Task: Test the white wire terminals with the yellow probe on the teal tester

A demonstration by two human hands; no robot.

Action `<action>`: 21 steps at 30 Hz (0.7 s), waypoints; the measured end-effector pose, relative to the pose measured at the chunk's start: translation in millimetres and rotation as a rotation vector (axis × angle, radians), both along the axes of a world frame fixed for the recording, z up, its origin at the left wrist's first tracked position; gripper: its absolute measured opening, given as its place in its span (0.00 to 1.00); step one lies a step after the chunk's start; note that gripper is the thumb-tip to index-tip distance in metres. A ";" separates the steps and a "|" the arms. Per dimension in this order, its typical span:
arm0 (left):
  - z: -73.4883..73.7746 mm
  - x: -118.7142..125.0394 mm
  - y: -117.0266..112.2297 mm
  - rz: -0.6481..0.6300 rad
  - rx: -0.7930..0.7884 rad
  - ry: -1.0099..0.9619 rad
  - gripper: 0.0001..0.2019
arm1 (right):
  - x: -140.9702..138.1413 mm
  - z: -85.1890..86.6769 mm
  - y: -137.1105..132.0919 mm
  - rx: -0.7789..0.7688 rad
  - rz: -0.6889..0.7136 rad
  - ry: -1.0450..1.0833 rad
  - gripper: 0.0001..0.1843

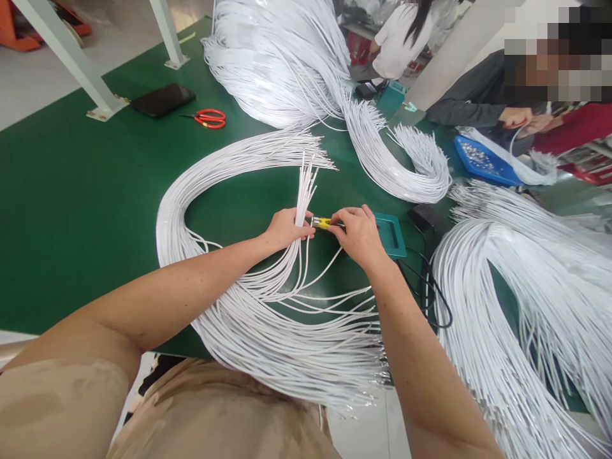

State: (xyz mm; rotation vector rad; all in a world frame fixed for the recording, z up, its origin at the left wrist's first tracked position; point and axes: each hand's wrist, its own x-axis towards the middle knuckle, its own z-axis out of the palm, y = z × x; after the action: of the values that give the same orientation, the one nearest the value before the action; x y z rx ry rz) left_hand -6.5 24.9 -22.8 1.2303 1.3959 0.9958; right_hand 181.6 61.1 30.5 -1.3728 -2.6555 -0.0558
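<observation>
My left hand (287,228) is closed around a small bunch of white cables (304,191), whose ends stick up above the fist. Between thumb and fingers, my right hand (356,231) grips a small yellow piece with a metallic end (324,222); its exact kind is too small to tell. That metallic end meets my left fingertips, where a cable end seems to be, partly hidden. A single white cable runs down from below my right fingers. Under both arms curves a large bundle of white cables (172,210), its near ends tipped with metal bits.
On the green table (115,210) lie red-handled scissors (209,118) and a black phone-like object (163,100). A teal tray (391,234) and black cord (437,290) sit beside my right hand. More cable bundles (478,268) lie right. Co-workers sit behind a blue tray (485,159).
</observation>
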 end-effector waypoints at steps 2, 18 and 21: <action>-0.9 -0.6 0.6 -0.018 -0.010 -0.031 0.22 | 6.1 -3.0 -2.4 0.102 -0.102 0.030 0.12; 24.0 -5.2 -9.5 -0.003 -0.001 -0.341 0.23 | -32.1 14.8 -79.2 -0.029 0.346 -0.061 0.16; 23.3 -5.3 -10.9 -0.038 0.017 -0.377 0.26 | -38.8 6.1 -93.6 0.011 0.330 -0.200 0.13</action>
State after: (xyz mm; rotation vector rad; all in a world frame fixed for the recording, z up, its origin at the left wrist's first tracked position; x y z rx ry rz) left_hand -11.8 14.0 0.5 1.0137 1.0677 1.1467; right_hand 142.8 -32.5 36.7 -0.9534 -3.0052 -0.1778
